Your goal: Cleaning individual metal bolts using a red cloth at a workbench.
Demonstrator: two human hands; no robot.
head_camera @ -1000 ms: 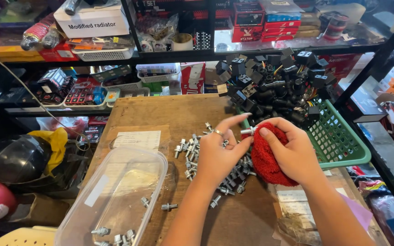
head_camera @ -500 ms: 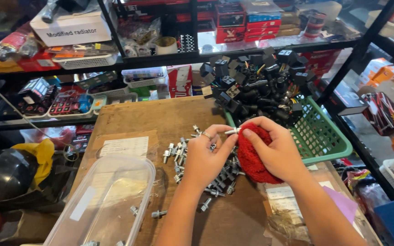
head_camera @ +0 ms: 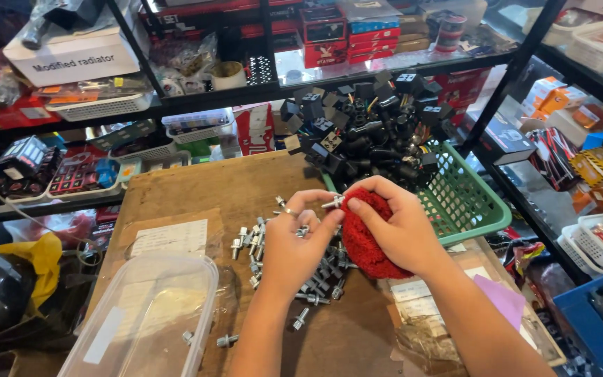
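My left hand pinches a small metal bolt between thumb and fingers over the wooden table. My right hand grips a red cloth and presses it against that bolt. Under both hands lies a heap of loose metal bolts, with a few strays toward the near side. A clear plastic tub with a couple of bolts in it sits at the left front.
A green mesh basket piled with black relays and connectors stands behind my hands. Metal shelving with boxes and parts trays runs along the back and right. A black helmet with yellow cloth lies left. Papers lie on the table's right.
The view has shifted slightly; my hands stay together over the bolt heap, still rubbing a bolt with the red cloth.
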